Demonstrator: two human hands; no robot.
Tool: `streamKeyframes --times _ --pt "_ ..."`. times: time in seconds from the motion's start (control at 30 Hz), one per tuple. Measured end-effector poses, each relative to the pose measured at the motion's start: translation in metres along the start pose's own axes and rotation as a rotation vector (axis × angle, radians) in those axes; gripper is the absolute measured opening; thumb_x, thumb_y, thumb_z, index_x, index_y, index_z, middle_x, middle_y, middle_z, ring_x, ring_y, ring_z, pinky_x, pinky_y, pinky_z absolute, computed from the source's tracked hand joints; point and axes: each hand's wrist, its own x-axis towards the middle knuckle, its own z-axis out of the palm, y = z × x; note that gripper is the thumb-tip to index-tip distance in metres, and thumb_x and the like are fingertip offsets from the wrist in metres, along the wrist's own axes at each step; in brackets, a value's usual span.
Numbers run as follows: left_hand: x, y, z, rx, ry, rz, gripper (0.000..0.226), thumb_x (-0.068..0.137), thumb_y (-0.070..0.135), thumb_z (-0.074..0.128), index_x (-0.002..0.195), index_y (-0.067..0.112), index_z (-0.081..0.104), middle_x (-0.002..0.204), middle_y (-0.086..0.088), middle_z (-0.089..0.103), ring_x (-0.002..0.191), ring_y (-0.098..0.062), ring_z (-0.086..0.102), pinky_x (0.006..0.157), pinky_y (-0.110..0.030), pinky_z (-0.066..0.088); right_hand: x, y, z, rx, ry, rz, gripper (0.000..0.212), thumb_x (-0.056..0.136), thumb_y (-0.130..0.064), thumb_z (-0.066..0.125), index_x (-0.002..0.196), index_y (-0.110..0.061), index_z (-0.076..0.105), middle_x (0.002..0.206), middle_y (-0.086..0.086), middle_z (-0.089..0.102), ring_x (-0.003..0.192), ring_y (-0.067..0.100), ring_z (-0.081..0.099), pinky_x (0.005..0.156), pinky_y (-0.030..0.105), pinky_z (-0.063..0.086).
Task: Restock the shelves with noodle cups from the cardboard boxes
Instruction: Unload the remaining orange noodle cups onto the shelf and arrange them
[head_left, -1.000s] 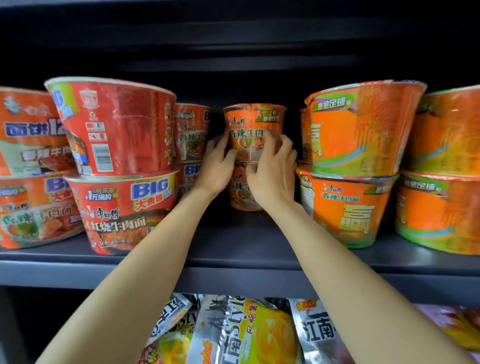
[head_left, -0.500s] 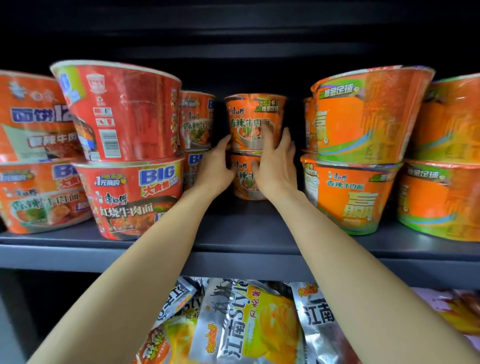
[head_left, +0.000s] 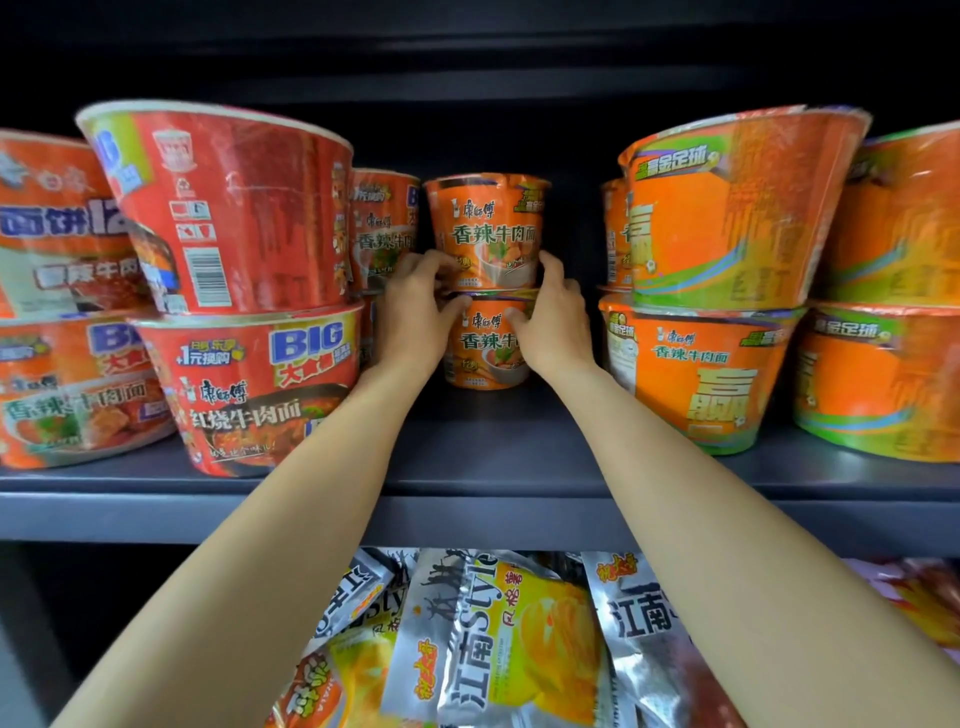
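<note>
Two small orange noodle cups stand stacked at the back middle of the dark shelf (head_left: 493, 467): an upper cup (head_left: 488, 228) on a lower cup (head_left: 485, 358). My left hand (head_left: 415, 317) curls round the stack's left side where the two cups meet. On the right side, at the same height, my right hand (head_left: 553, 322) grips the stack, its thumb across the lower cup's front. Both arms reach in from below. The lower cup's sides are partly hidden by my hands.
Large red noodle bowls (head_left: 239, 208) are stacked two high to the left, and orange bowls (head_left: 727, 208) two high to the right. A gap of bare shelf lies in front of the small cups. Silver and yellow snack bags (head_left: 498, 639) fill the shelf below.
My hands have shifted from lying over the front of the cups to gripping the stack's two sides at the seam, fingers more curled. The cups stay in place.
</note>
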Motion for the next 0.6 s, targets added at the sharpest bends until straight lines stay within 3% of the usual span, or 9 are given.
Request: streamKeyframes --times 0.17,0.37,0.6 --pt "0.000 0.001 0.001 -0.076 -0.073 -0.055 0.056 0.086 0.009 0.067 0.138 0.014 0.046 0.132 -0.008 0.056 0.118 -0.020 0.055 0.099 -0.037 0.047 -0.002 0.000 0.000 -0.066 -0.029 -0.037 0.069 0.089 -0.023 0.065 0.145 -0.017 0.026 0.137 0.012 0.039 0.122 0.029 0.049 0.095 0.036 0.044" --pt "0.002 -0.004 -0.001 -0.222 -0.141 -0.129 0.062 0.086 0.003 0.064 0.143 0.011 0.039 0.137 -0.009 0.051 0.120 -0.018 0.054 0.101 -0.033 0.046 -0.004 -0.003 0.001 -0.187 0.012 -0.064 0.051 0.091 -0.028 0.062 0.133 -0.007 0.044 0.133 0.011 0.040 0.115 0.028 0.054 0.090 0.031 0.046" --pt "0.002 -0.006 0.002 -0.166 -0.209 -0.110 0.066 0.089 0.001 0.056 0.148 0.016 0.030 0.145 -0.009 0.042 0.133 -0.024 0.040 0.110 -0.047 0.036 -0.011 -0.004 0.005 -0.218 -0.003 -0.117 0.060 0.089 -0.031 0.064 0.137 -0.007 0.038 0.132 0.012 0.039 0.119 0.027 0.048 0.092 0.032 0.046"
